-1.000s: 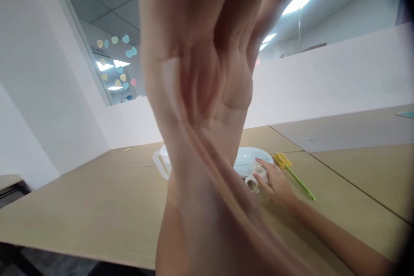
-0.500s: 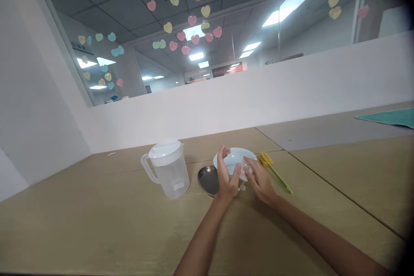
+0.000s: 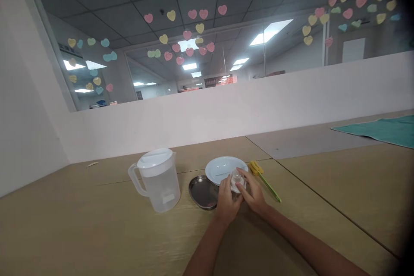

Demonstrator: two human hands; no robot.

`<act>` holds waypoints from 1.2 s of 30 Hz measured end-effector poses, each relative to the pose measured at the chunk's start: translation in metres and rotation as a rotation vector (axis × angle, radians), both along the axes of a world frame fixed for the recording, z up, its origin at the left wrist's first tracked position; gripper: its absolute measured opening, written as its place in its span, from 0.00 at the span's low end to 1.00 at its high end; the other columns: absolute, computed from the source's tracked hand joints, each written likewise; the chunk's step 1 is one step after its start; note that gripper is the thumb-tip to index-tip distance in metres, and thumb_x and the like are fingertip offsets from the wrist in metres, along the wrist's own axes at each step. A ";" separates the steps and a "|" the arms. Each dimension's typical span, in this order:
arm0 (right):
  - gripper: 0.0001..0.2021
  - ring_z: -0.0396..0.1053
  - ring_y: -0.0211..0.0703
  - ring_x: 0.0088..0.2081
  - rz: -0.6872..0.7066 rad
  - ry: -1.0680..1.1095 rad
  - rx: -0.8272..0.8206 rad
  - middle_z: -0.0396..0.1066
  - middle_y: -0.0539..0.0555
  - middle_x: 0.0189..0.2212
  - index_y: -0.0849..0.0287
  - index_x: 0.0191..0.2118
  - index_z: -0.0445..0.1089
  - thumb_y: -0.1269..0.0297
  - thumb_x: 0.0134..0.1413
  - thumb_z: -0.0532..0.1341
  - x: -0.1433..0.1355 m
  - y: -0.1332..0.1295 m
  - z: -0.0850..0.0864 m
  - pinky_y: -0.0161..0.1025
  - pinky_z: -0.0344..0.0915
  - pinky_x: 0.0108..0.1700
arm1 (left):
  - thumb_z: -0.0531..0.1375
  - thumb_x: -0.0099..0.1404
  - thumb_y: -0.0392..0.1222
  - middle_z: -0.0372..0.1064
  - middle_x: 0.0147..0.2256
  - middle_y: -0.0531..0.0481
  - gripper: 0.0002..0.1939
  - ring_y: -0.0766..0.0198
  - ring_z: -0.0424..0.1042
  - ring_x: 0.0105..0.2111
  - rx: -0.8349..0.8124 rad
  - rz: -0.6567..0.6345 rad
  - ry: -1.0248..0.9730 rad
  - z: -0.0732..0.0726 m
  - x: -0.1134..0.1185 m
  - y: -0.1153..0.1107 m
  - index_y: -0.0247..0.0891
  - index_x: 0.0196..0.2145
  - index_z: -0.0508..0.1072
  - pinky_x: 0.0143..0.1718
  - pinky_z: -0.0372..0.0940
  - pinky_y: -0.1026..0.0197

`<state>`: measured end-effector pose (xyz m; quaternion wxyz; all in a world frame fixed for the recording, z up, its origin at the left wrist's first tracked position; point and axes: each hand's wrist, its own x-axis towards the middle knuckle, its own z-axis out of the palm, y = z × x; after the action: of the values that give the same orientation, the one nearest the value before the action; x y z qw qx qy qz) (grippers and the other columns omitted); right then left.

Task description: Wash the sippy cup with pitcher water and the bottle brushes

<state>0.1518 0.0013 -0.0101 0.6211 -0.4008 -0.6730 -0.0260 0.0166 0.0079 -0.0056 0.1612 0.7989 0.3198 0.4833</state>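
In front of the white bowl (image 3: 223, 166), a baby bottle (image 3: 237, 180) shows its clear domed top and white collar; its lower part is hidden behind my hands. My left hand (image 3: 228, 202) is closed around the bottle's left side. On the right, my right hand (image 3: 255, 194) grips the collar, with fingers at its back and the thumb at its front. A steel tray (image 3: 201, 192) lies just left of my left hand, partly covered by it.
A lidded clear jug (image 3: 160, 183) stands to the left. Right of the bowl lies a brush with a yellow sponge head and green handle (image 3: 270, 187). A teal cloth (image 3: 381, 129) is at the far right, and a white wall (image 3: 194, 116) closes off the back.
My left hand, raised and spread before, has lowered and closed round the baby bottle. My right hand keeps its hold at the top. The view has shifted slightly.
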 end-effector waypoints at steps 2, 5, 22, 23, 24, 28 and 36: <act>0.19 0.65 0.47 0.50 0.002 -0.014 0.031 0.66 0.58 0.48 0.57 0.53 0.60 0.59 0.56 0.53 0.001 0.001 0.000 0.46 0.64 0.50 | 0.57 0.59 0.45 0.61 0.53 0.39 0.29 0.53 0.60 0.53 0.013 0.012 -0.006 -0.001 0.001 0.000 0.36 0.57 0.56 0.55 0.55 0.48; 0.19 0.64 0.47 0.50 -0.005 -0.064 0.095 0.67 0.59 0.47 0.58 0.53 0.59 0.61 0.56 0.53 0.002 0.002 0.000 0.47 0.63 0.50 | 0.57 0.59 0.44 0.62 0.52 0.40 0.28 0.53 0.61 0.53 0.028 0.042 -0.002 -0.001 0.003 0.001 0.36 0.55 0.58 0.54 0.56 0.49; 0.20 0.63 0.50 0.50 -0.209 -0.280 0.196 0.69 0.57 0.45 0.58 0.56 0.54 0.64 0.58 0.49 0.001 0.004 0.009 0.53 0.61 0.51 | 0.57 0.60 0.46 0.64 0.49 0.41 0.29 0.54 0.62 0.50 0.075 0.085 -0.006 -0.004 0.004 0.006 0.37 0.57 0.57 0.53 0.57 0.50; 0.20 0.63 0.50 0.50 -0.207 -0.276 0.192 0.69 0.58 0.45 0.58 0.56 0.54 0.63 0.58 0.49 0.001 0.005 0.007 0.53 0.61 0.51 | 0.57 0.60 0.47 0.64 0.49 0.41 0.29 0.54 0.62 0.50 0.078 0.087 -0.002 -0.004 0.004 0.006 0.37 0.57 0.57 0.52 0.57 0.50; 0.19 0.63 0.50 0.51 -0.204 -0.272 0.186 0.68 0.58 0.46 0.58 0.56 0.54 0.63 0.58 0.49 0.000 0.007 0.005 0.53 0.61 0.51 | 0.57 0.60 0.47 0.64 0.49 0.41 0.29 0.55 0.62 0.49 0.080 0.087 0.003 -0.005 0.003 0.007 0.37 0.57 0.57 0.52 0.57 0.50; 0.19 0.61 0.52 0.52 -0.198 -0.233 0.169 0.67 0.58 0.47 0.58 0.55 0.54 0.61 0.58 0.49 0.000 0.011 -0.002 0.53 0.62 0.49 | 0.56 0.61 0.47 0.64 0.48 0.42 0.28 0.55 0.62 0.48 0.086 0.091 0.022 -0.004 0.003 0.006 0.37 0.57 0.57 0.51 0.58 0.50; 0.20 0.63 0.51 0.49 -0.127 -0.162 0.090 0.66 0.60 0.47 0.58 0.54 0.56 0.58 0.58 0.49 -0.001 0.009 -0.003 0.52 0.65 0.47 | 0.55 0.61 0.45 0.64 0.48 0.41 0.27 0.55 0.62 0.48 0.112 0.101 0.038 -0.002 0.002 0.004 0.36 0.57 0.57 0.51 0.58 0.50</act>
<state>0.1505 0.0108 -0.0133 0.5793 -0.4111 -0.6923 -0.1275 0.0185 0.0120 -0.0078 0.0856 0.7987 0.3351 0.4925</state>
